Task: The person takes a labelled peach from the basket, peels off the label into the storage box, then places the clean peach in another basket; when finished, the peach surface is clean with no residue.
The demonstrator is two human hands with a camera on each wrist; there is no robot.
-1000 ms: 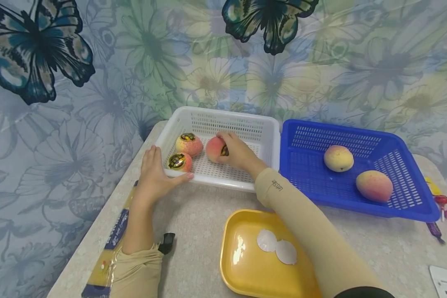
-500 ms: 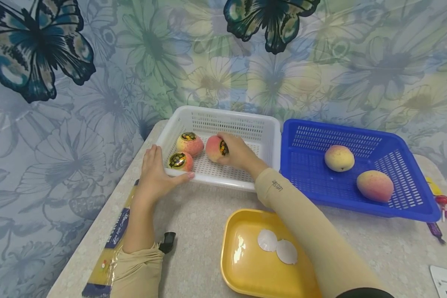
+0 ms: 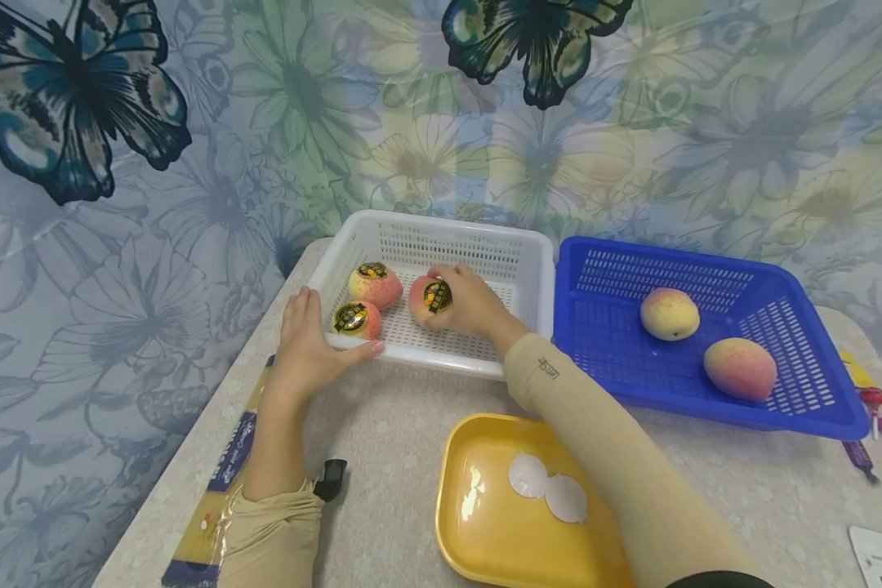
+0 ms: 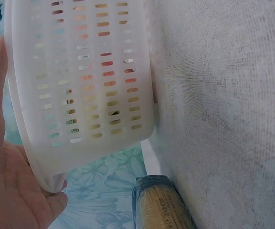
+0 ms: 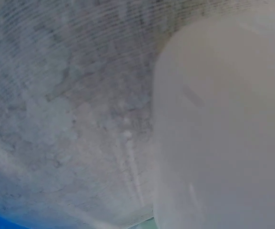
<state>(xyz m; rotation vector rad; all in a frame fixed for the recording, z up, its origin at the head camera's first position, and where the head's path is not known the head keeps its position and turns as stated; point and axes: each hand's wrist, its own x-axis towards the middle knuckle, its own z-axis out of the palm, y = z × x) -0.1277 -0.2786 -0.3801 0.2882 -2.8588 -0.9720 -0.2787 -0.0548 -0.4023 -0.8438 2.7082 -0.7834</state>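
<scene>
In the head view my right hand [image 3: 474, 302] grips a pink-and-yellow fruit [image 3: 419, 300] with a black-and-gold round sticker, low in the white basket [image 3: 441, 356]. Two similar stickered fruits lie at the basket's left end: one behind [image 3: 385, 289], one in front [image 3: 371, 320]. My left hand [image 3: 303, 351] holds the front left corner, thumb along the front rim and fingers at the left side. The left wrist view shows that hand [image 4: 13, 186] around the basket's corner [image 4: 51, 162]. In the right wrist view the pale basket wall [image 5: 223, 124] fills much of the frame, and my right hand is hidden.
The blue basket [image 3: 595, 359] adjoins on the right, with two fruits [image 3: 670, 314] without visible stickers. In front sits a yellow tray [image 3: 478, 539] with two white paper discs [image 3: 527, 475]. A long package [image 3: 220, 482] lies left; wrapped candies [image 3: 872, 397] lie at the far right.
The fruit in my right hand has turned, so its sticker now faces the head camera more fully. My left hand has stayed at the basket's corner.
</scene>
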